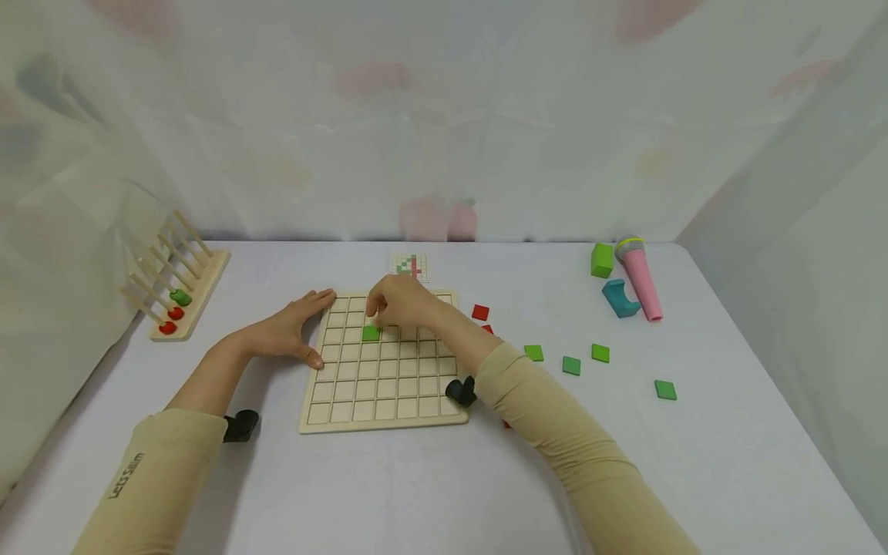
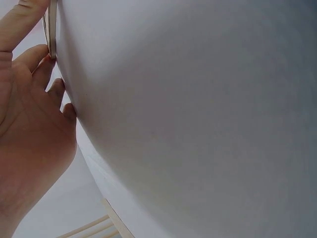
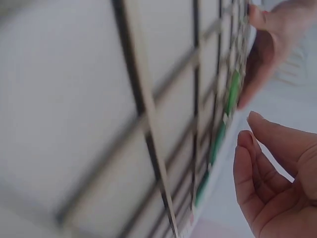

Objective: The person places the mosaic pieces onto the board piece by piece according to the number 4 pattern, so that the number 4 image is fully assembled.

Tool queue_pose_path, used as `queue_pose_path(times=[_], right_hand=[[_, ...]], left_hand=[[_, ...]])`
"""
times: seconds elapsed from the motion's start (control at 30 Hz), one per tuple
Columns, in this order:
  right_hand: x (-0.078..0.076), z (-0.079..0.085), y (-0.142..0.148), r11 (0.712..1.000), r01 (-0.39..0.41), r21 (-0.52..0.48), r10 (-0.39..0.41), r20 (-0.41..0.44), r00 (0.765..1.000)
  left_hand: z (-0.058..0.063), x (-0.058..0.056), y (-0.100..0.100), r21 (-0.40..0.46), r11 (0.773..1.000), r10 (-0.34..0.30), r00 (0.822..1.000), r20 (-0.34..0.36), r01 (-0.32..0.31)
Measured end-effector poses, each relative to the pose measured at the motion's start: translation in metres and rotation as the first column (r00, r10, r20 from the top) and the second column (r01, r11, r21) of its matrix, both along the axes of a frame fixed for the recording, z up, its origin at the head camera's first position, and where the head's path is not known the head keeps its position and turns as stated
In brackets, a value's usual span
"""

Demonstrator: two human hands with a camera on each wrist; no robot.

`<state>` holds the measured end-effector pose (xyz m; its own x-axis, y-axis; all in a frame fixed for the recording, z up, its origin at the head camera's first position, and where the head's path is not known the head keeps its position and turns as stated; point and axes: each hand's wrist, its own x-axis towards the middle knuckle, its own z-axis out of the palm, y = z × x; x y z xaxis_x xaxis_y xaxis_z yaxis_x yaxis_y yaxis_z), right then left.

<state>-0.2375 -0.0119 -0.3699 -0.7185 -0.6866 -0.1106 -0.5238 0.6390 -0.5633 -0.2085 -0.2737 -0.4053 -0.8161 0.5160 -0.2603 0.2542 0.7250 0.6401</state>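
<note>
A wooden grid board point(image 1: 385, 389) lies flat in the middle of the table. My right hand point(image 1: 402, 301) is over its upper part, fingers bent downward, close to a bright green square tile point(image 1: 371, 333) lying in the grid. In the right wrist view, the thumb and fingers stand slightly apart with nothing between them. Darker green tiles point(image 3: 217, 141) lie in a row with the bright one there; the hand hides them in the head view. My left hand point(image 1: 287, 330) rests with spread fingers along the board's left edge, thumb and fingertips touching it.
Behind the board lies a small pattern card point(image 1: 411, 267). Red tiles point(image 1: 480, 312) and green tiles point(image 1: 571, 365) are scattered to the right. Farther back are a green block point(image 1: 602, 260), a teal arch block point(image 1: 620, 299) and a pink microphone point(image 1: 644, 285). A peg stand point(image 1: 182, 308) is at left.
</note>
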Motion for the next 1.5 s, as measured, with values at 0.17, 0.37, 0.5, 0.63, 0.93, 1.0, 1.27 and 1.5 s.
queue_pose_path(times=[0.17,0.37,0.5,0.63,0.93,1.0,1.27,1.5], right_hand=[[-0.007,0.014,0.025,0.999,0.034,-0.025,-0.035,-0.011,0.999],[-0.016,0.025,0.063,0.995,0.071,-0.076,-0.071,-0.002,0.997],[-0.020,0.032,0.089,0.990,0.100,-0.099,-0.098,0.019,0.995],[-0.024,0.039,0.114,0.988,0.141,-0.066,-0.141,0.016,0.990],[-0.027,0.028,0.171,0.980,0.198,0.019,-0.198,0.117,0.973],[-0.026,0.024,0.181,0.981,0.186,0.046,-0.191,0.131,0.973],[-0.017,0.014,0.208,0.986,0.118,0.119,-0.141,0.210,0.967],[-0.007,0.006,0.222,0.992,0.034,0.124,-0.069,0.284,0.956]], left_hand=[[0.000,0.000,-0.001,-0.006,1.000,0.001,1.000,-0.002,-0.001],[0.000,0.000,-0.002,-0.006,1.000,0.002,1.000,0.005,-0.002],[0.000,0.001,-0.002,0.002,1.000,-0.002,1.000,0.002,0.002],[0.000,0.002,-0.002,0.000,1.000,0.003,1.000,-0.001,-0.003],[-0.002,0.000,-0.001,-0.005,1.000,-0.002,1.000,-0.011,0.002],[-0.002,0.000,-0.002,-0.007,1.000,-0.003,1.000,-0.012,0.003],[-0.002,0.001,-0.001,-0.004,1.000,-0.005,1.000,-0.014,0.005],[-0.001,0.002,0.000,0.006,1.000,-0.005,1.000,-0.011,0.005]])
